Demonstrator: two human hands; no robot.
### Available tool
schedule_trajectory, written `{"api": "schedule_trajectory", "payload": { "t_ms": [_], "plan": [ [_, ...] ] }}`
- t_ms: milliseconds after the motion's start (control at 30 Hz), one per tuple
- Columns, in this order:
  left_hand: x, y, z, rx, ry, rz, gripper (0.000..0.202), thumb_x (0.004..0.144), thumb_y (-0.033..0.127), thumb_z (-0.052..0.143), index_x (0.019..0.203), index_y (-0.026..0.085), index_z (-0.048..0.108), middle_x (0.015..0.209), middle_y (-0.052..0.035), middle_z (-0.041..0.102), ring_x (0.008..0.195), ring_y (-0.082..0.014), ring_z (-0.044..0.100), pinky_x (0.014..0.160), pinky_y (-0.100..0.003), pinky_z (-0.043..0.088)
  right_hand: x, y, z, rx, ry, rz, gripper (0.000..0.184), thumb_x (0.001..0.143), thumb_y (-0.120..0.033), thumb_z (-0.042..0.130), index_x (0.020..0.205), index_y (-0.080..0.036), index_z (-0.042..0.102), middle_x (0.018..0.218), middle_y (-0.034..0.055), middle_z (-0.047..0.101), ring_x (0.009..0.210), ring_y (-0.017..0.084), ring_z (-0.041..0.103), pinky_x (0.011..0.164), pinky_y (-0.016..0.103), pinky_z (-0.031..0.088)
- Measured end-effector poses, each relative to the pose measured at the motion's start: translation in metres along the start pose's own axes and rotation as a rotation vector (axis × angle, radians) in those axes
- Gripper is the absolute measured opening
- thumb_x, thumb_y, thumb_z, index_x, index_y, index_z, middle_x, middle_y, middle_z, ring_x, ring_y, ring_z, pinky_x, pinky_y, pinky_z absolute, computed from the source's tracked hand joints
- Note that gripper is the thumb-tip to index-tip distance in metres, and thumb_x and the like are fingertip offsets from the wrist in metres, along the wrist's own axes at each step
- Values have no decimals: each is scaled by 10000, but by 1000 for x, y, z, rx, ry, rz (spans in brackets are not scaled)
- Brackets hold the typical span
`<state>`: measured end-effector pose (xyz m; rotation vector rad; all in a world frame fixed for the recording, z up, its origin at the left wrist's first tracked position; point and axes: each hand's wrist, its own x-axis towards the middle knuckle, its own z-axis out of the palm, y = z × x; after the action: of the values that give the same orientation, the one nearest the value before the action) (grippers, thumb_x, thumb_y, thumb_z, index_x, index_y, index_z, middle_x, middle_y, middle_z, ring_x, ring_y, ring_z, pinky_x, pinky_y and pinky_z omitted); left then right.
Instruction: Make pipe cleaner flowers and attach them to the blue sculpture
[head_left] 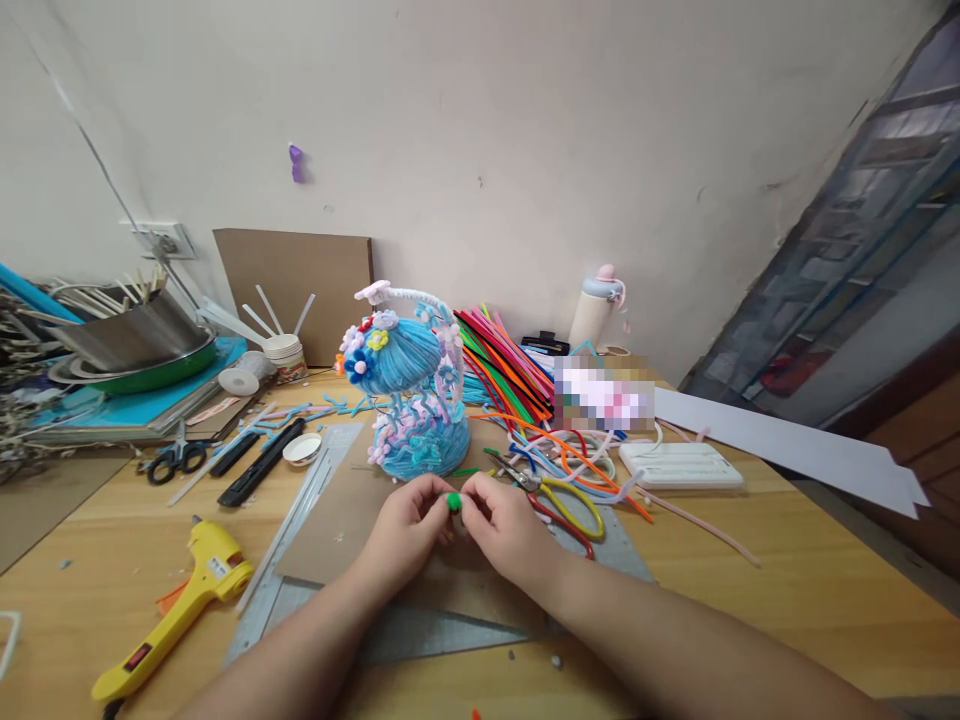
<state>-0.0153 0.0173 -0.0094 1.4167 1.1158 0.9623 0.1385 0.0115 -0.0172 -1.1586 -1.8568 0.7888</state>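
Between my two hands, at the middle of the desk, is a small bright green fuzzy piece [454, 502], which looks like bent pipe cleaner. My left hand [411, 525] pinches it from the left with thumb and forefinger. From the other side my right hand [504, 520] grips it the same way. Just behind them stands a blue pipe-cleaner lamp-like ornament [409, 355] with a domed top, a curved white stem and several coloured flowers. Scissors with yellow and red handles [574, 508] lie close to my right hand. Under my hands is a brown cardboard sheet [330, 545].
A yellow glue gun [180, 610] lies at left, near black-handled scissors [176, 455] and a black utility knife [262, 462]. Coloured pipe cleaners [510, 365] are heaped behind. A white case [681, 466] and a bottle [596, 312] stand right. A metal pot [124, 335] holds sticks.
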Motion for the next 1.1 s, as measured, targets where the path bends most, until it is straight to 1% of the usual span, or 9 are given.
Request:
{"api": "schedule_trajectory", "payload": {
  "t_ms": [67,167,333,433,600,700,767,900,1100],
  "plan": [
    [1,-3,-1,24,15,4,180,785,335,571,765,156,584,566,29,564,502,-110,518,496,-220,421,0,-2,-2,-115,-13,-47,165,882,-221,428,742,-189,510,668,7,570,607,127,521,550,240,323],
    [3,-7,-1,-10,28,-25,201,770,349,594,778,148,597,567,24,565,491,-109,516,491,-224,425,1,-2,-3,-151,-35,-70,169,886,-200,409,741,-190,497,662,3,552,603,125,505,547,241,298],
    [4,-4,4,-363,-36,-165,243,742,377,639,805,156,560,626,20,563,506,-87,503,498,-216,422,0,-1,-2,-92,-22,-64,128,882,-199,417,804,-196,518,697,7,561,620,132,509,567,242,322],
    [1,0,8,-468,-74,-173,246,750,387,637,814,171,537,626,23,560,531,-90,511,507,-210,414,-1,-2,-1,-7,10,-55,124,890,-213,411,828,-200,517,700,6,561,638,139,516,588,246,345],
    [-3,1,11,-248,18,33,209,781,360,605,754,161,549,554,30,538,506,-101,500,520,-227,411,-3,-7,0,150,12,-70,153,907,-235,393,806,-205,503,697,4,567,657,142,527,617,250,375],
    [-5,1,9,-116,61,149,159,811,319,569,782,162,572,617,13,556,530,-109,514,528,-237,418,-3,-9,-2,189,-15,-93,170,914,-247,386,800,-206,504,660,-5,558,620,135,523,617,252,381],
    [-6,2,7,-70,80,201,143,822,300,551,808,162,585,669,1,563,534,-109,517,529,-243,423,-3,-8,-3,208,-20,-65,180,918,-269,389,798,-208,509,602,-19,542,559,127,508,582,248,374],
    [-8,8,4,-66,82,223,149,812,298,559,787,156,595,659,-4,558,509,-106,507,520,-245,419,-1,-6,-3,259,4,22,200,908,-309,422,762,-211,517,494,-49,497,440,109,463,503,235,351],
    [-8,13,2,-37,46,191,168,817,310,550,754,159,587,570,14,539,499,-108,499,527,-237,402,2,-2,-4,288,15,41,189,892,-317,455,756,-212,534,474,-49,508,429,107,467,484,226,340]
  ]
}}
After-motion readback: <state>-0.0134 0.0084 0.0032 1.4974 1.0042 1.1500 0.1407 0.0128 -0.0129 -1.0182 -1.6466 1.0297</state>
